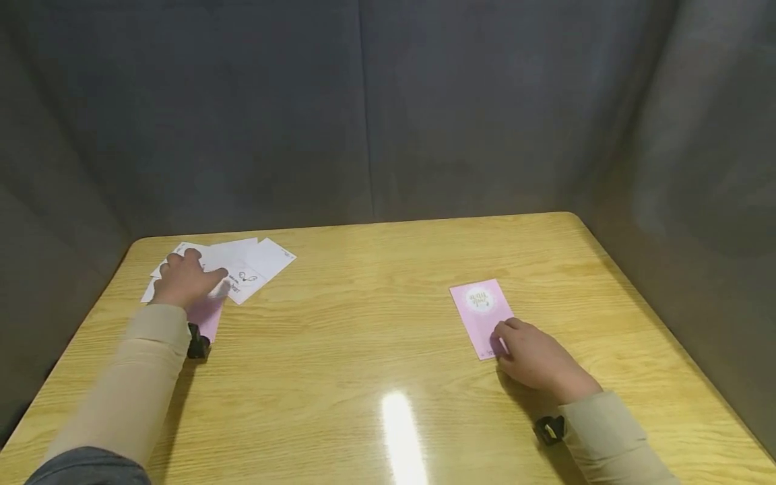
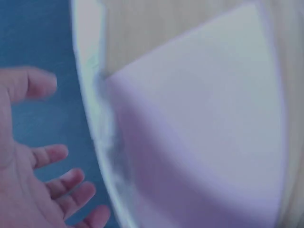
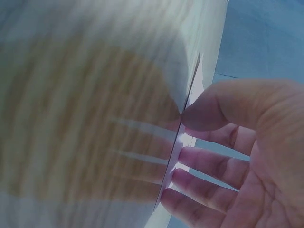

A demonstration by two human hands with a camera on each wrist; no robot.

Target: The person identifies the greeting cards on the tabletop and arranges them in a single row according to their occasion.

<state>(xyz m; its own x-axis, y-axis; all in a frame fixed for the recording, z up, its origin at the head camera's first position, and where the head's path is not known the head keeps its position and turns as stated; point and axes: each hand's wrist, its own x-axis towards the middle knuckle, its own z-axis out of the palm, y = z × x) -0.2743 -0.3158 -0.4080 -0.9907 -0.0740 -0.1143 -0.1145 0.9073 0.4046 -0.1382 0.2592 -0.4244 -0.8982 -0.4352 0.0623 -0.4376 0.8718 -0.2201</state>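
At curled fingers (image 3: 213, 165) of the right hand (image 1: 536, 355), pinched or just touched (cannot tell which): rectangular pink card (image 1: 485, 331) on wood-grained tabletop (image 1: 339, 337), with long axis slanting far-left and illegible gold lettering (image 1: 477, 297) in white disc (image 1: 489, 304). Beneath spread, empty fingers of the left hand (image 1: 184, 279): fanned white cards (image 1: 268, 261); nearer, second pink card (image 1: 209, 315).

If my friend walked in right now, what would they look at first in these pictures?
Probably the pink card with its pale round patch, on the right side of the table, the person's right grip touching its edge. Next, maybe, the spread of white cards near the far left corner, partly covered by the left grip. A bright streak of light also shines near the front.
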